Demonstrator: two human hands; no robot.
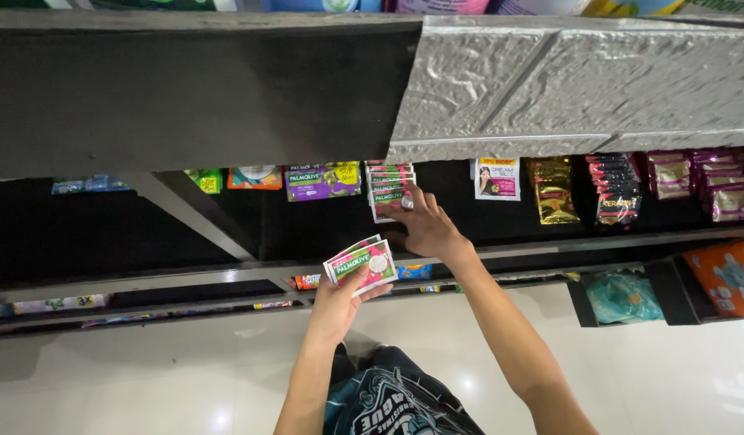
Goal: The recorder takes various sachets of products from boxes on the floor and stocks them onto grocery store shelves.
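A row of small sachets is seen hanging or standing along the back of a dark shelf (549, 242). From the left, a green packet (204, 180) and an orange-and-white one (256, 177) are followed by a purple-and-green pair of sachets (324, 180), then a stack of pink-and-green sachets (388, 189). Further right, a white-and-pink sachet with a portrait (498, 179), glossy gold packets (554, 192), dark red-and-black packets (617, 190) and maroon-and-cream packets (719, 187) are lined up. An orange package (728, 277) and a teal plastic bag (623, 296) lie on the lower level at the right.

A small fan of pink-and-green sachets (362, 264) is pinched in the left hand (340, 304), the thumb pressed over the lower edge and the fingers curled beneath; the fan is held just in front of the shelf edge. The right hand (427, 229) is stretched onto the shelf, its fingers loosely spread, the fingertips touching the bottom of the stack; whether a sachet is gripped cannot be told.

A textured silver panel (581, 80) with a crinkled, foil-like surface is fixed overhead, and glossy pale floor tiles (187, 362) are seen below.
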